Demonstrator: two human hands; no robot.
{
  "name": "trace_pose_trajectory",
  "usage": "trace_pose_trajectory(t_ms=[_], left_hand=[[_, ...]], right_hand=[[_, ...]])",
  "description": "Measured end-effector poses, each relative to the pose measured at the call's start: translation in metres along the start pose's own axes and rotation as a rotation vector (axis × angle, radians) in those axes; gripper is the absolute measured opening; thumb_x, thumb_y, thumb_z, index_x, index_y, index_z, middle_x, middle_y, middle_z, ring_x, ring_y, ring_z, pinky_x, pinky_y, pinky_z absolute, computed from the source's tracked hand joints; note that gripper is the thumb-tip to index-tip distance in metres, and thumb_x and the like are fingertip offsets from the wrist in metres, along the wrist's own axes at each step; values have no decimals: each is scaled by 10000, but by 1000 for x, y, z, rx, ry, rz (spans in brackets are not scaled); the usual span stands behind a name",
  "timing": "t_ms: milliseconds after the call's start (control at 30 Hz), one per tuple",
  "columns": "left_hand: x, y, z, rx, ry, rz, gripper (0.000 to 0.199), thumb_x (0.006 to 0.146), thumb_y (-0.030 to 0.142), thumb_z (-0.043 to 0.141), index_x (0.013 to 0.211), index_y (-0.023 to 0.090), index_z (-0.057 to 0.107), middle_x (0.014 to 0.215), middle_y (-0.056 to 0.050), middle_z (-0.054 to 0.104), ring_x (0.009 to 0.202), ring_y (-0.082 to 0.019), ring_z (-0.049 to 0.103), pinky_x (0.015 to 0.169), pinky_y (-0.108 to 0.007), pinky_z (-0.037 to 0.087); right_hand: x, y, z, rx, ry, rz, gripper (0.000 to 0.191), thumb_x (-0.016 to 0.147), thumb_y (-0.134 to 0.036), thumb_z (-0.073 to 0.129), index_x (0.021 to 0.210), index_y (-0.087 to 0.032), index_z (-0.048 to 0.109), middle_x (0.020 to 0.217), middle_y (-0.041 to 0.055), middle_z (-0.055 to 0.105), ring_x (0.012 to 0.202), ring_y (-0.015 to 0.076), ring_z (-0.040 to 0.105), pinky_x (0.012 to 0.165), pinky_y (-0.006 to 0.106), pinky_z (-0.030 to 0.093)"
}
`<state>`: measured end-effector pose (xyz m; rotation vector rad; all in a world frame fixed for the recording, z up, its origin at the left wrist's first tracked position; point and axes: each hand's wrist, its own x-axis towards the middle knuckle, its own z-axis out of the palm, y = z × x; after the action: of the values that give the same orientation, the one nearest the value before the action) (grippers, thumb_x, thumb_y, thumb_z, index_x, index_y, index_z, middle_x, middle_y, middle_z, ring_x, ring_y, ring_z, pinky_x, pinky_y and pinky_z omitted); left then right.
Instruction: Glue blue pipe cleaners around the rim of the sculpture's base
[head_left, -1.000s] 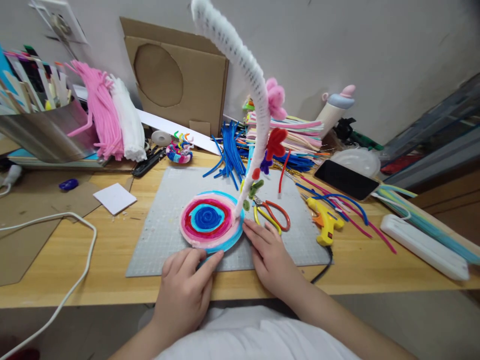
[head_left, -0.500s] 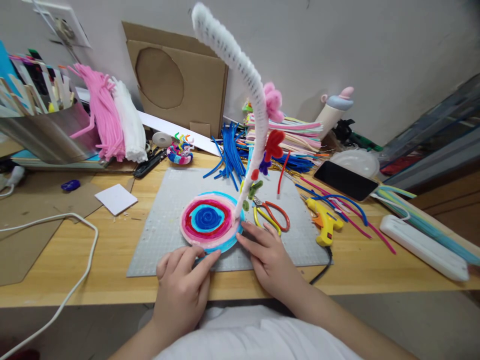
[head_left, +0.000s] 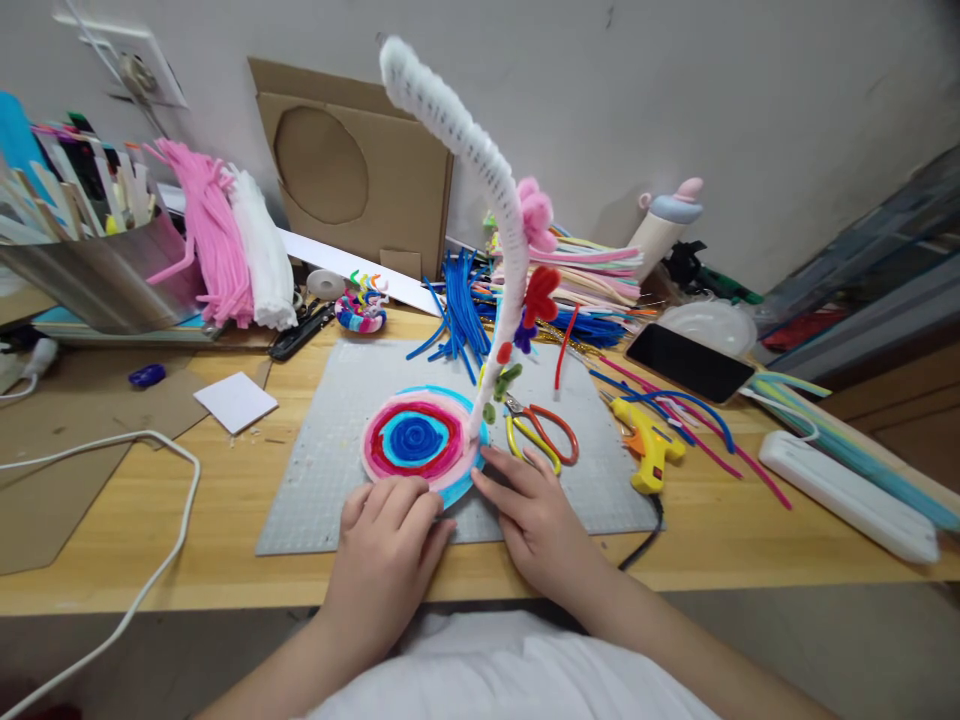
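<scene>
A round pipe-cleaner base (head_left: 416, 480) lies on the cutting mat, coiled in rings of blue, red and pink. From its right edge rises a curved white fuzzy stem (head_left: 514, 250), bending to the upper left. A pink flower (head_left: 535, 215), a red flower (head_left: 541, 296), a purple one and small green leaves run along the stem's right side. My left hand (head_left: 394, 525) grips the base's near edge, fingers curled over the rim and thumb low. At the near right edge, my right hand (head_left: 536, 510) holds the rim with fingertips near the foot of the stem.
Wire cutters (head_left: 544, 435) lie on the cutting mat (head_left: 307, 500), right of the stem. Further right are a yellow glue gun (head_left: 651, 440), a phone (head_left: 690, 362) and a white power strip (head_left: 847, 495). Pipe-cleaner bundles (head_left: 465, 300) and cardboard (head_left: 412, 180) stand behind. A white cable (head_left: 180, 510) trails left.
My left hand has shifted right along the base's near edge, its fingers now curled over the rim. My right hand stays at the right edge. The stem appears slightly lower.
</scene>
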<state>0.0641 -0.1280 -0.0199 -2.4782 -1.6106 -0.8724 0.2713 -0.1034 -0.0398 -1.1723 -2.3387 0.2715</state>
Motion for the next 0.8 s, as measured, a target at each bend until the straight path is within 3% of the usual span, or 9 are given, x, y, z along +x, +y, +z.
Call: trace_pose_trajectory(t_ms=[567,800], left_hand=[[5,-5,3,-47,-28,-13,96,896,190,548,807,195,585,906,-39,647,879,-204,561,814,-345,372],[2,-5,4,-58,-9,3,77,894,183,558,822,192,585,913,-38,646,886,-200,563,823,-342,388]], right_hand=[[-1,2,0,40,-13,24,503,859,-30,424,1292,-234,579,1420,125,516,1343,251,438,1093,600,283],[1,5,-1,149,38,142,578,853,-31,384,1399,-211,437,1412,92,533,1332,204,453,1131,514,292]])
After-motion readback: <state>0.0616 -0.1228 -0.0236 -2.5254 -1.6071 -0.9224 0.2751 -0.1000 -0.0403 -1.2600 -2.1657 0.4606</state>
